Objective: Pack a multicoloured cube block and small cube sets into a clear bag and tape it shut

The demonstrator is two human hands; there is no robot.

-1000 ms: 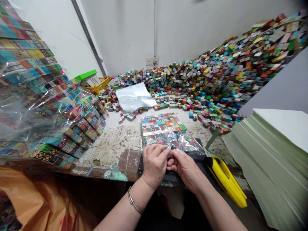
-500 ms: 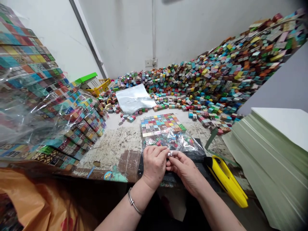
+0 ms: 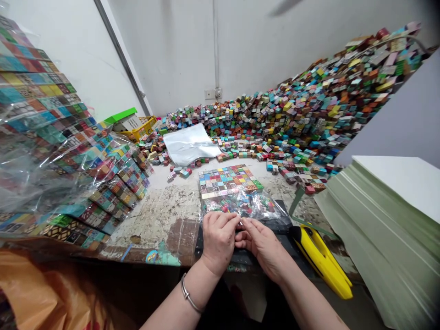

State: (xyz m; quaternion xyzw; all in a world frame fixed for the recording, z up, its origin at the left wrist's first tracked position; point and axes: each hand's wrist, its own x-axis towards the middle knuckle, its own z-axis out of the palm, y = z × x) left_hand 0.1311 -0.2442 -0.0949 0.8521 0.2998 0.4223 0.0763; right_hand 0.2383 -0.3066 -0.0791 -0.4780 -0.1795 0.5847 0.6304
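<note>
Head view, looking down at a worn tabletop. Clear plastic bag lies at the near edge of the table, mouth toward the person, holding a flat square sheet of small coloured cubes laid in a tight grid at its far end. Left hand and right hand meet side by side at the bag's open end, fingertips pinched on the crinkled film there; thumbs and forefingers nearly touching each other. Whether both hands truly clamp the film, or one only rests on it, is hard to tell, as the fingers cover the spot. A metal bangle sits on the left wrist.

Under the bag's near end, a dark flat base. Just right of the right hand, a yellow handled tool lies angled along the table edge. Farther right, a tall stack of pale green sheets. Beyond the bag, a flat pile of empty clear bags. Behind that, a huge heap of loose coloured cubes slopes up against the wall. At left, stacked bagged cube sheets under shiny film. A yellow basket with a green lid stands near the corner.
</note>
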